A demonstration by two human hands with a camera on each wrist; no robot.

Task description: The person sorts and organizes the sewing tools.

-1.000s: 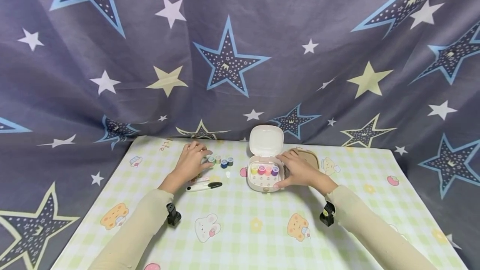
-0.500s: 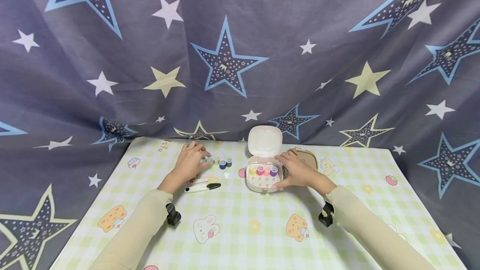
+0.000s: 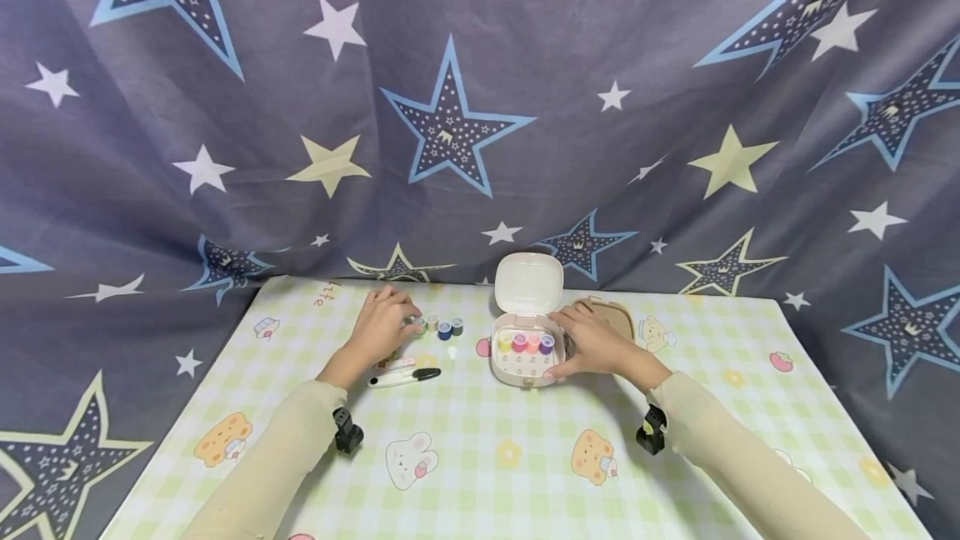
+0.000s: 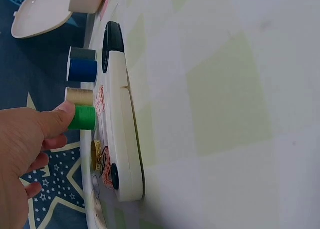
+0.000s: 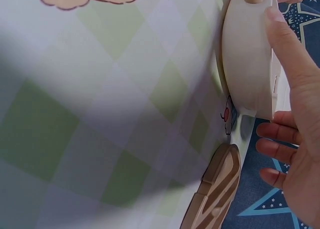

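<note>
My left hand pinches a green thread spool with the thumb at its top; the index finger is mostly hidden. Beside that spool stand a beige spool, a blue spool and a dark grey-green spool. My right hand grips the right side of a small white sewing box, thumb near the front and fingers toward the back. The box's lid stands up. Inside, a row of yellow, pink, coral and purple spools sits behind rows of bare pegs.
White thread snips with a black tip lie in front of my left hand, near a gold thimble and orange thread. A brown tray-like piece lies behind my right hand. A star-patterned curtain hangs behind the table.
The view has shifted slightly. Both hands keep about the same places, the left at the green spool and the right on the sewing box.
</note>
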